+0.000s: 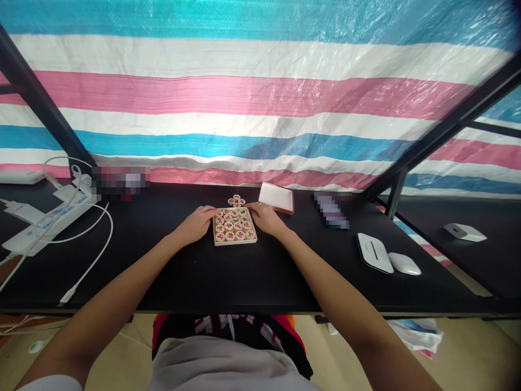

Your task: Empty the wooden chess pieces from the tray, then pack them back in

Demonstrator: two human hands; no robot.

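A shallow white box (235,244) on the black desk holds rows of round wooden Chinese chess pieces (229,225), marked with red and black characters. My left hand (198,224) is at the box's far left corner, its fingers bent over the rim and touching the pieces there. At the far right corner, my right hand (264,217) has its fingers closed round the edge. Just behind the box, several loose chess pieces (236,201) sit close together. The box lid (277,196) lies behind my right hand, its white inside facing up.
A white power strip (52,217) with tangled cables (95,260) covers the desk's left side. To the right lie a blurred phone-like object (331,210), a white flat device (374,252) and a white mouse (404,264). Striped plastic sheeting (260,98) hangs behind, between black metal bars (443,127).
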